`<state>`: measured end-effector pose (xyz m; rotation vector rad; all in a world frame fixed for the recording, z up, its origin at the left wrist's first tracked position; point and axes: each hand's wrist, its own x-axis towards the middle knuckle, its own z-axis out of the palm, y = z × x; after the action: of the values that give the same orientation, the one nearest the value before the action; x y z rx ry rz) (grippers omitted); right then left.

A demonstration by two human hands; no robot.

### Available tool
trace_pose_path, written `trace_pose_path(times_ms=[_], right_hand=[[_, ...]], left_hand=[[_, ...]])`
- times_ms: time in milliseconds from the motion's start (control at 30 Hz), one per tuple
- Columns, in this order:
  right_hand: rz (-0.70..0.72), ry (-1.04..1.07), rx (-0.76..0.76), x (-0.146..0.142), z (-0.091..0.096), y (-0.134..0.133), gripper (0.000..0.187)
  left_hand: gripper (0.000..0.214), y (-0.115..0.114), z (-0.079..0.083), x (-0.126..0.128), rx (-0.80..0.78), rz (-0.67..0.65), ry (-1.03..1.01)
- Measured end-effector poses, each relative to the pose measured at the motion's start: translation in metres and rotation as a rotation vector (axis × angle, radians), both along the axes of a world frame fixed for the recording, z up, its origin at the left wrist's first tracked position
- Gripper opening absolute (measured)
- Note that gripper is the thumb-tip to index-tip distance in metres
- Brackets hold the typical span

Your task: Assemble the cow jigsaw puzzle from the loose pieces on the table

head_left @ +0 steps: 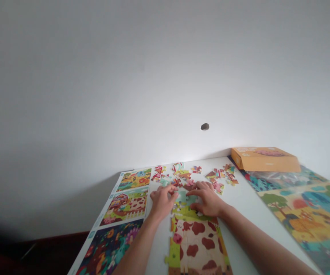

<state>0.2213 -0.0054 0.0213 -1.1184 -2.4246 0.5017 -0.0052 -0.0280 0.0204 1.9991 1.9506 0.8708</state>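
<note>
A partly joined cow puzzle [195,240] with brown patches lies on the white table [245,206] in front of me. My left hand [161,200] and my right hand [207,198] rest side by side at its far edge, fingers curled down and pressing on a pale blue-green puzzle piece [185,197] between them. Several loose puzzle pieces [193,173] lie scattered just beyond my fingers.
A sheet of three reference pictures [123,214] lies at the left table edge. An orange box [265,159] stands at the far right, with a large finished scene [302,210] beside it. A grey wall with a dark mark [205,126] rises behind the table.
</note>
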Motion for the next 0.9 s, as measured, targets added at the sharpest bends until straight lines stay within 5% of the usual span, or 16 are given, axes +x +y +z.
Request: trace_pose_path(times_ms=[900], right_hand=[[0.035,0.043,-0.006,-0.0026,0.0014,-0.0023,0.037]], left_hand=[[0.012,-0.0051,0.0067,0.0017,-0.066,-0.056,0.079]])
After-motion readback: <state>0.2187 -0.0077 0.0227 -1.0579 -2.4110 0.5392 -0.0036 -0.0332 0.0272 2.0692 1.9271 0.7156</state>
